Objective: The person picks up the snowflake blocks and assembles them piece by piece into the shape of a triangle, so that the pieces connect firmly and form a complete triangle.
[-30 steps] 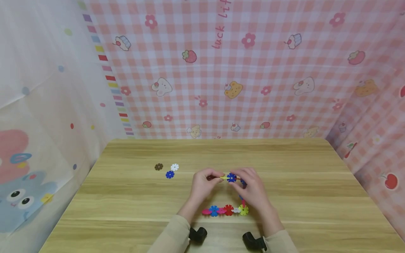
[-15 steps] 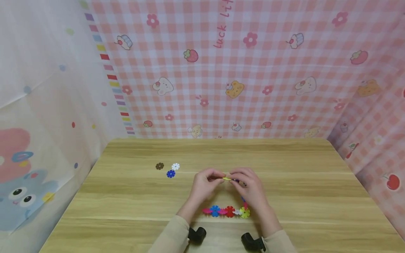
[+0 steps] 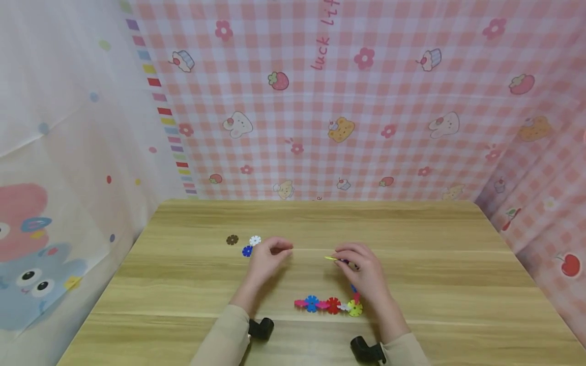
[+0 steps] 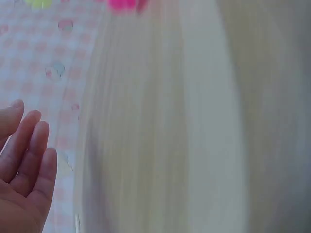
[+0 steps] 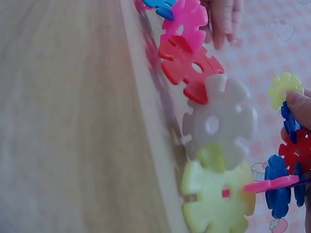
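Observation:
A chain of slotted plastic snowflake discs lies in an L shape, its front row of pink, blue, red (image 3: 333, 305), white and yellow (image 3: 354, 307) discs on the wooden table. From the yellow corner disc it runs up to my right hand (image 3: 363, 269). That hand pinches the chain's far end, where a small yellow disc (image 5: 285, 90) joins a dark blue disc (image 5: 290, 121); the fingers partly hide this end. My left hand (image 3: 270, 256) holds nothing, its fingers relaxed. It hovers beside a loose blue disc (image 3: 247, 251), partly covering it in the head view.
A loose brown disc (image 3: 232, 239) and a white disc (image 3: 255, 240) lie at the back left of the wooden table (image 3: 412, 223). Black camera mounts stick out from both wrists, the left mount (image 3: 262, 329) near the chain's pink end. Checked cloth hangs behind the table.
My left hand has let go of the small yellow disc and moved left toward the loose discs. My right hand stays nearly in place, still pinching the chain, whose blue disc has turned edge-on.

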